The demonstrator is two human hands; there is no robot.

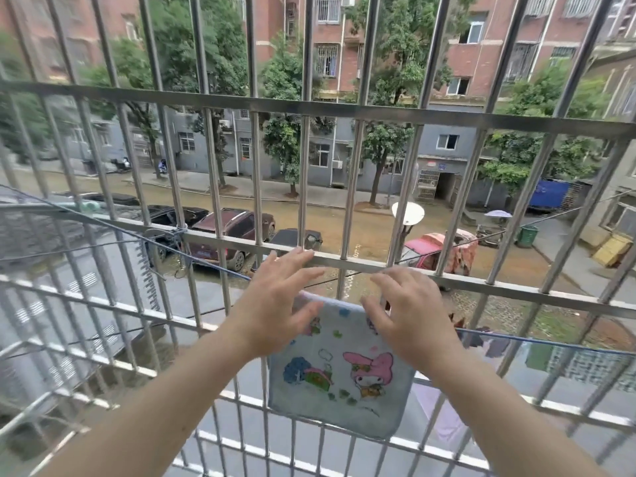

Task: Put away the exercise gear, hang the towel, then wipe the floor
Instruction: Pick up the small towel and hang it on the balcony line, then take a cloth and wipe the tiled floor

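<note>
Head view
Towel: small pale-blue terry towel with cartoon prints (339, 373), at 6 o'clock, draped over a thin blue clothesline (550, 342) inside the steel window grille (344, 111).
Left hand: (275, 304) fingers spread, gripping nothing, at the towel's 10 o'clock corner.
Right hand: (409, 315) fingers loosely bent, apparently resting on the fold at 1 o'clock, no pinch.
Risk: no peg visible, so an uneven drape or gust could slide it off, through the bars.
</note>
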